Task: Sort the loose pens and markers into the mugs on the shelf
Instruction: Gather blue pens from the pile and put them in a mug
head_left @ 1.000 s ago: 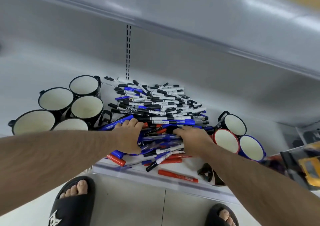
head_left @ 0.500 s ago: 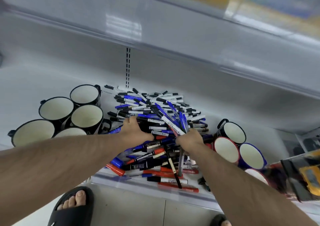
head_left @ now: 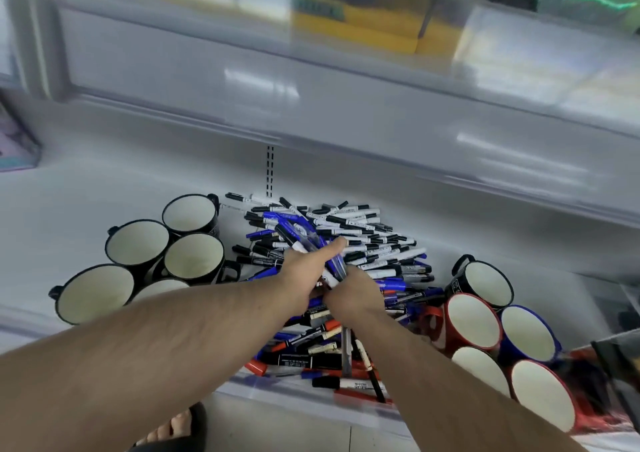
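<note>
Both hands, left hand (head_left: 304, 271) and right hand (head_left: 356, 296), grip blue pens (head_left: 311, 244) (black mugs (head_left: 194, 257) stand empty).

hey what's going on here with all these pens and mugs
A person is gathering a bundle of blue pens out of the pile of pens and markers on the shelf. The left hand and right hand both grip the bundle above the pile. Black mugs stand left of the pile, red and blue mugs right; all look empty.
</note>
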Demonstrator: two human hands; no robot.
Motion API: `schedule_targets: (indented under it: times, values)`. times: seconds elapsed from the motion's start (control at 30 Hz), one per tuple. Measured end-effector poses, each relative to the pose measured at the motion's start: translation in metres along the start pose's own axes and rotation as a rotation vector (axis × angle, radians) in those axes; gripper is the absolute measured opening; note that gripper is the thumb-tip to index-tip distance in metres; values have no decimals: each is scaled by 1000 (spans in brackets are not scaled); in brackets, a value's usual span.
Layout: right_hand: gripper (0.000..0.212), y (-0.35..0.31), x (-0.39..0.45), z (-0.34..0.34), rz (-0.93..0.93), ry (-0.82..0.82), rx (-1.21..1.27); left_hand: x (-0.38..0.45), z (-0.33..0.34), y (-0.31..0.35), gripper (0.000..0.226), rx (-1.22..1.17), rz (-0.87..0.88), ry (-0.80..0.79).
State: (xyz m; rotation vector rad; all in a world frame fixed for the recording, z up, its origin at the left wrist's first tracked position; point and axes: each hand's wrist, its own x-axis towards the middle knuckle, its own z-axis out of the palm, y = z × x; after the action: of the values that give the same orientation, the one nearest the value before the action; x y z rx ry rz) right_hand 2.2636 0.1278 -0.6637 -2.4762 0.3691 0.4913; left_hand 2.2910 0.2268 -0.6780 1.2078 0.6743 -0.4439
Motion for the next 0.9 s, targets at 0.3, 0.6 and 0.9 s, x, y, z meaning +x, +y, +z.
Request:
schedule_targets:
  times: [0.3, 0.6, 0.9]
  values:
    - [71, -9, -16, -11, -309, 122, -267, -24, 8, 35, 63, -176, 81, 47]
    - [65, 25, -22, -11, -360, 158, -205, -19, -1, 48, 43, -206, 147, 111]
    - [29, 77, 11, -38, -304, 125, -347, -13, -22, 39, 26, 234, 269, 59]
